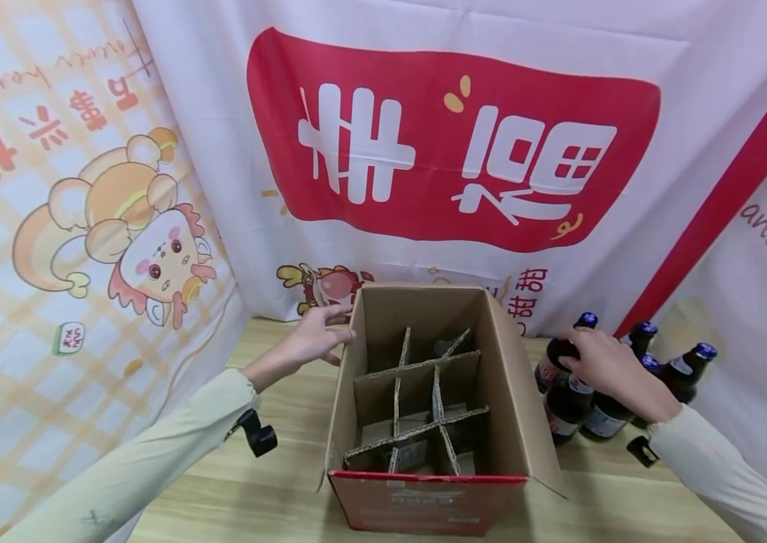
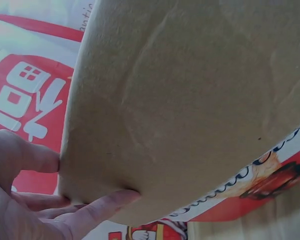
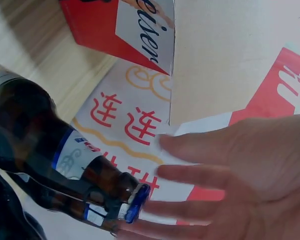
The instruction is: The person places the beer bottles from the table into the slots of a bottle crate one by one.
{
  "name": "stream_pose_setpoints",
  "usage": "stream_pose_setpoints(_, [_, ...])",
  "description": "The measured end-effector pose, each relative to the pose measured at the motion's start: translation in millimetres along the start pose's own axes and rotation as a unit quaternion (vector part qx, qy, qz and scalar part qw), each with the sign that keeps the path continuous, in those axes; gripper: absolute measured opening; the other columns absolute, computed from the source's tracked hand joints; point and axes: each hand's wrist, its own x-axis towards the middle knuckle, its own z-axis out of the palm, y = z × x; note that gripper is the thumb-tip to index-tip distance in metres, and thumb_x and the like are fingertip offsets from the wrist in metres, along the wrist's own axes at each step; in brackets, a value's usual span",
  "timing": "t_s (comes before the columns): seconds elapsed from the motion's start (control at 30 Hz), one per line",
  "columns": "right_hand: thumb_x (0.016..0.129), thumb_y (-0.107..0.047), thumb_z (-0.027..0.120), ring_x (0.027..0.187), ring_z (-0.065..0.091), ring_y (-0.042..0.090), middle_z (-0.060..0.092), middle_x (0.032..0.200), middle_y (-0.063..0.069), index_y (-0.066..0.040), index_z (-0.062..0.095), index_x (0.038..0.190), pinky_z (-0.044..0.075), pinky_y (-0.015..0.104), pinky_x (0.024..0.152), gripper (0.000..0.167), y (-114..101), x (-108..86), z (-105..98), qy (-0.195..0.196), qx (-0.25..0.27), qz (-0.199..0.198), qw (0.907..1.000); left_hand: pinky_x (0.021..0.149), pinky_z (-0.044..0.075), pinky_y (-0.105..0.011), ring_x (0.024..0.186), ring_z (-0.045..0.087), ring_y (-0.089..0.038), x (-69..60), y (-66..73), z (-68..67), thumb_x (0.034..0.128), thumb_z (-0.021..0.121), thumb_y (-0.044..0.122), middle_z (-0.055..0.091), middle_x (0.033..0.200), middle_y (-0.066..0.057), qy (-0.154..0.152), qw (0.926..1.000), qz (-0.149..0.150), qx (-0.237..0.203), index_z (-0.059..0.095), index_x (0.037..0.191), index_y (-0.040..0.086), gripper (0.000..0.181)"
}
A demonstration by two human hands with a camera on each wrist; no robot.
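Observation:
An opened cardboard box (image 1: 424, 501) stands upright on the table, with crossed cardboard dividers (image 1: 417, 366) inside. At its far left edge my left hand (image 1: 308, 337) holds the cardboard; in the left wrist view the left hand (image 2: 35, 192) has one fingertip pressing into the brown flap (image 2: 179, 100) and others at its edge. To the right of the box, my right hand (image 1: 617, 369) is over a group of dark bottles (image 1: 568, 407) with blue caps. The right wrist view shows the right hand (image 3: 224, 185) with extended fingers beside a bottle's neck (image 3: 115, 185); whether they touch is unclear.
The wooden table (image 1: 274, 452) extends around the box. Behind it hangs a white cloth with a red printed panel (image 1: 451, 143), and a checked cloth (image 1: 3, 249) hangs at the left. The box's right flap (image 1: 526, 392) leans outward near the bottles.

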Motion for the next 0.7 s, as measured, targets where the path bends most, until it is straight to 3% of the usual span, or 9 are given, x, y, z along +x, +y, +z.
stream_pose_setpoints(0.1, [0.089,-0.002,0.078,0.085,0.07,0.036,0.07,0.107,0.029,0.011,0.065,0.119,0.062,0.054,0.072,0.035,7,-5.2,1,-0.039,0.0,0.016,0.9991,0.072,0.067,-0.041,0.125,0.062,-0.048,1.4,-0.3,1.1,0.0991,0.061,-0.002,0.045,0.155,-0.033,0.007,0.9996,-0.007,-0.027,0.038,0.157,-0.005,0.063])
stream_pose_setpoints(0.2, [0.086,0.007,0.073,0.067,0.058,0.024,0.06,0.077,0.016,0.006,0.06,0.091,0.052,0.038,0.057,0.014,13,-11.4,6,-0.047,0.029,0.016,0.9983,0.073,0.067,-0.041,0.126,0.061,-0.049,2.2,-1.2,4.0,0.0986,0.061,-0.003,0.045,0.155,-0.033,0.016,0.999,-0.009,-0.04,0.039,0.157,-0.005,0.062])
stream_pose_setpoints(0.27, [0.085,0.01,0.07,0.062,0.043,0.017,0.042,0.067,0.003,-0.003,0.05,0.077,0.038,0.031,0.053,0.025,16,-14.8,11,-0.041,0.048,0.014,0.9979,0.074,0.067,-0.04,0.125,0.061,-0.049,1.8,-1.7,6.1,0.0985,0.061,-0.002,0.045,0.155,-0.033,0.025,0.9989,-0.009,-0.039,0.039,0.157,-0.004,0.062])
stream_pose_setpoints(0.33, [0.085,0.011,0.069,0.061,0.035,0.015,0.03,0.067,-0.003,-0.008,0.043,0.072,0.03,0.03,0.055,0.035,17,-17.2,15,-0.031,0.058,0.011,0.9978,0.073,0.067,-0.039,0.124,0.063,-0.048,2.0,-2.4,8.1,0.0978,0.061,-0.002,0.047,0.154,-0.033,0.037,0.9988,-0.006,-0.032,0.041,0.156,-0.003,0.062])
stream_pose_setpoints(0.53, [0.087,0.005,0.075,0.061,0.05,0.018,0.062,0.072,0.008,0.002,0.064,0.084,0.042,0.032,0.054,0.012,19,-12.1,22,0.023,0.063,-0.006,0.9977,0.065,0.066,-0.031,0.118,0.067,-0.043,6.4,-2.1,8.3,0.0966,0.061,-0.002,0.057,0.146,-0.03,0.074,0.9969,0.024,0.011,0.048,0.153,-0.002,0.058])
stream_pose_setpoints(0.7, [0.089,0.0,0.078,0.066,0.059,0.022,0.071,0.087,0.019,0.007,0.066,0.102,0.051,0.041,0.056,0.02,23,-4.0,30,0.078,0.062,-0.015,0.9949,0.065,0.066,-0.031,0.122,0.066,-0.041,11.4,-0.5,5.5,0.0985,0.061,0.001,0.062,0.14,-0.029,0.073,0.9964,0.021,0.036,0.049,0.152,-0.002,0.055])
